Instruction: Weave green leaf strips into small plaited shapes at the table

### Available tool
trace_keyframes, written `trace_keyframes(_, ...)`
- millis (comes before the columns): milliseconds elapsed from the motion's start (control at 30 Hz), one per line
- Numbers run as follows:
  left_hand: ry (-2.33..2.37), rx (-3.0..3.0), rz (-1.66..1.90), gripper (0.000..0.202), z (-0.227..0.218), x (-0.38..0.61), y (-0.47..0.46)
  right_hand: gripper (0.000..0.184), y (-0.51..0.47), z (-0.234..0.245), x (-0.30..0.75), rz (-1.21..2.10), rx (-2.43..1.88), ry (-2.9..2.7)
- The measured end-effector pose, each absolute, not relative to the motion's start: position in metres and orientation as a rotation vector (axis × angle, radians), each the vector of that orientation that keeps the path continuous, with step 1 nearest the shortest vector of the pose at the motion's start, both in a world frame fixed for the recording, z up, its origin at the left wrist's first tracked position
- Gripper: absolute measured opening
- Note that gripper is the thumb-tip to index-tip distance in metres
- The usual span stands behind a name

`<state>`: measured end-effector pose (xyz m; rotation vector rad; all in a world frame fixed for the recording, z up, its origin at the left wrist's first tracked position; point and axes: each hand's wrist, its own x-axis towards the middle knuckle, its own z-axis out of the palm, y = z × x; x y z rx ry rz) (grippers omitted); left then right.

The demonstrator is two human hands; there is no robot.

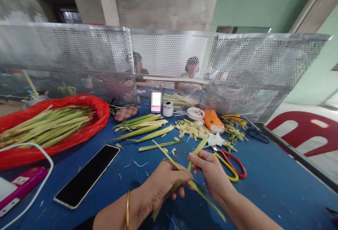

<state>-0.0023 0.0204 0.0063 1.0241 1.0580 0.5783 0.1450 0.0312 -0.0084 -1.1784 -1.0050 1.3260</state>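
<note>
Both hands are clenched on the leaf strips [198,149]. The left hand [163,184] pinches where they cross, and the right hand [212,175] grips the upper end just beside it. The strips are held above the table [277,184]; it seems two are crossed, though it may be one folded. The crossing likely wants a firm pinch and an even pull on the ends, so nothing slips. Scissors [227,166] lie just right of the grip, a phone [87,175] left of it, and a red bag [102,112] of leaves farther left. Beyond the grip is a perforated screen [237,68] with people behind it, then concrete and green walls.
</note>
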Motion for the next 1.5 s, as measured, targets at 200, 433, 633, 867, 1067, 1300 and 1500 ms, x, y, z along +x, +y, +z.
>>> trace_keyframes(200, 1.038, 0.952, 0.581, 0.031, 0.004, -0.003, 0.019, 0.035, 0.036, -0.007, 0.149, 1.285, -1.180, -1.118)
trace_keyframes(433, 0.979, 0.771, 0.796, 0.039, 0.004, -0.012, 0.029, 0.042, 0.043, -0.001, 0.165, 1.178, -1.242, -1.636)
trace_keyframes(633, 1.032, 0.816, 0.979, 0.029, -0.002, -0.010, 0.033, 0.035, 0.031, -0.005, 0.159, 0.756, -1.337, -2.095)
trace_keyframes(867, 1.060, 0.761, 1.012, 0.030, -0.003, -0.011, 0.035, 0.025, 0.025, -0.007, 0.156, -0.027, -1.233, -2.122)
trace_keyframes(1067, 0.863, 0.716, 1.075, 0.035, -0.001, -0.010, 0.034, 0.022, 0.015, -0.006, 0.147, 0.101, -1.145, -2.029)
trace_keyframes(1300, 0.872, 0.695, 1.093, 0.027, -0.002, -0.003, 0.030, 0.028, 0.014, -0.026, 0.130, 0.768, -1.257, -1.904)
trace_keyframes(1500, 0.925, 0.750, 1.087, 0.018, -0.007, -0.002, 0.031, 0.030, 0.012, -0.025, 0.130, 0.759, -1.201, -1.940)
